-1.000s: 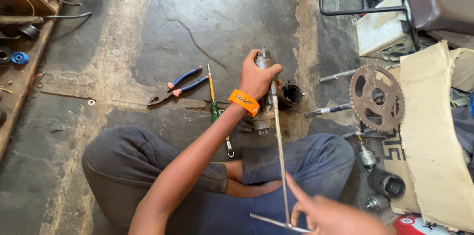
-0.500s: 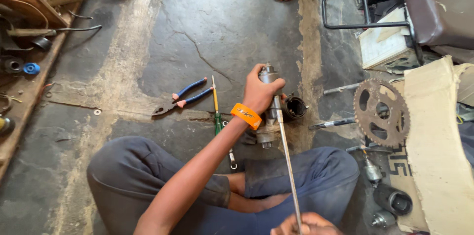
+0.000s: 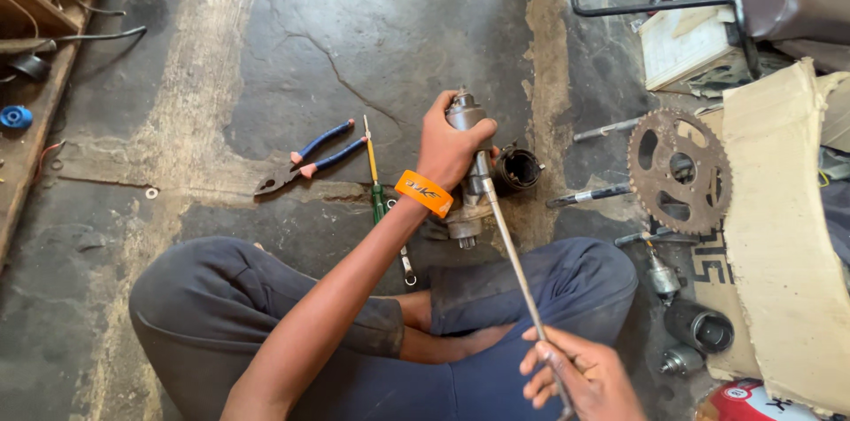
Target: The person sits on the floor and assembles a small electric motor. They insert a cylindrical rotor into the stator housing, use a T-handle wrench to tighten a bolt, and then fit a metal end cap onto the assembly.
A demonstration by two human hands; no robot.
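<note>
Left hand: clamped round grey metal motor part, centre frame, upright on floor.
Right hand: bottom right, fingers closed on long steel rod slanting up to the part.
Nearby: pliers and screwdriver left of part; sprocket right.

Left arm stretched forward, left hand clenched, right hand low, fingers curled shut
</note>
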